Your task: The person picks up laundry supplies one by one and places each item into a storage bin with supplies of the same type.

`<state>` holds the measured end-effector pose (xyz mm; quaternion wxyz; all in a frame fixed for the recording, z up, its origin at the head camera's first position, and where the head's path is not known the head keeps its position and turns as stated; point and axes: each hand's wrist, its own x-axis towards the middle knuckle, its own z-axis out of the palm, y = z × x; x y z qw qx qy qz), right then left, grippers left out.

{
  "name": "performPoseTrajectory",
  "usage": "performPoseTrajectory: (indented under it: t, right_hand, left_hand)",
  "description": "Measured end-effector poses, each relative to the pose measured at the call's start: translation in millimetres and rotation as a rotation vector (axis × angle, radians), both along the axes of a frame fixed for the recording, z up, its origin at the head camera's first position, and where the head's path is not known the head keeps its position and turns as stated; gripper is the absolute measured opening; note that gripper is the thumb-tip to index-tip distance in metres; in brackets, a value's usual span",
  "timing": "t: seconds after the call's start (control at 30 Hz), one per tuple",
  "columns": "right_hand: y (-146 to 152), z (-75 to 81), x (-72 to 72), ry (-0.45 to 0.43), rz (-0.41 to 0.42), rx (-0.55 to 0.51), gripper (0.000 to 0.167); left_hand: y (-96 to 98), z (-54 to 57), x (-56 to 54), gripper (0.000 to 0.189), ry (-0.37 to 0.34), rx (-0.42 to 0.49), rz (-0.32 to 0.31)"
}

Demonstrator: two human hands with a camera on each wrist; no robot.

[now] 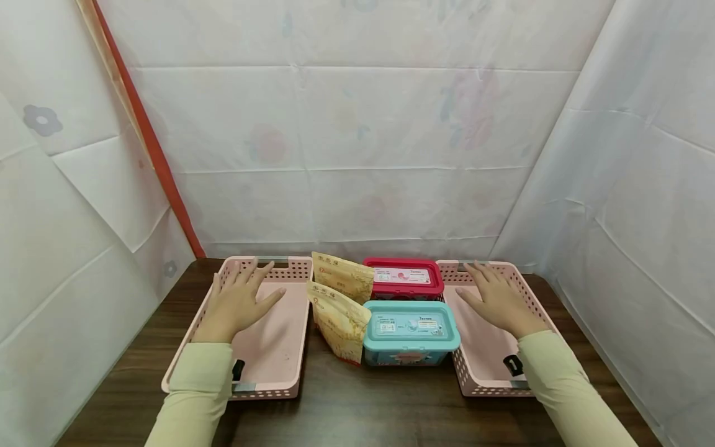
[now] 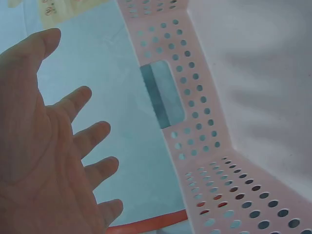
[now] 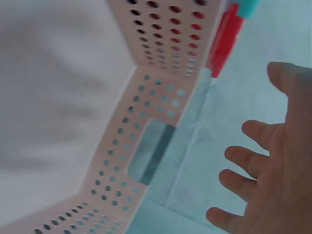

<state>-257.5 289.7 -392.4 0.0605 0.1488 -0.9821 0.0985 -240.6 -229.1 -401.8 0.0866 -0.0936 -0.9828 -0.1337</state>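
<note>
My left hand (image 1: 236,305) hovers over the left pink basket (image 1: 304,310), palm down, fingers spread and holding nothing. In the left wrist view the same hand (image 2: 48,141) shows its bare palm beside the perforated basket wall (image 2: 190,97). Over the right pink basket (image 1: 468,379) my right hand (image 1: 499,301) is held the same way, fingers apart. The right wrist view shows that palm (image 3: 280,170) with nothing in it. Between the baskets stand two yellow pouches (image 1: 341,323), a red-lidded box (image 1: 408,277) and a teal-lidded box (image 1: 412,332).
Both baskets rest on a dark wooden table (image 1: 357,410). White patterned sheeting (image 1: 346,155) hangs behind and at both sides, with an orange-red strip (image 1: 151,136) down the left corner. The pouches lean close against the left basket's side.
</note>
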Motion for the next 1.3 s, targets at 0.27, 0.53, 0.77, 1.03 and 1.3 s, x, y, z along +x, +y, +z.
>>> performPoseTrajectory:
  t: [0.27, 0.53, 0.77, 1.03, 1.3]
  right_hand:
    - [-6.5, 14.1, 9.6, 0.017, 0.051, 0.025, 0.070]
    - [-14.4, 24.2, 16.2, 0.041, 0.111, 0.010, 0.067]
    - [-24.2, 27.8, 24.8, 0.044, 0.160, -0.011, 0.069]
    - [-33.2, 29.7, 32.0, 0.055, 0.217, -0.029, 0.067]
    - [-44.4, 24.5, 34.4, 0.063, 0.282, -0.087, 0.066]
  left_hand:
    - [3.8, 8.6, 2.9, 0.082, -0.023, -0.010, -0.002]
    - [8.3, 16.4, 5.6, 0.082, -0.021, -0.021, -0.011]
    - [11.9, 21.3, 9.2, 0.083, 0.012, -0.057, -0.054]
    - [16.5, 26.2, 16.1, 0.073, 0.087, -0.085, -0.073]
    - [20.2, 23.7, 18.2, 0.060, 0.129, 0.037, -0.132]
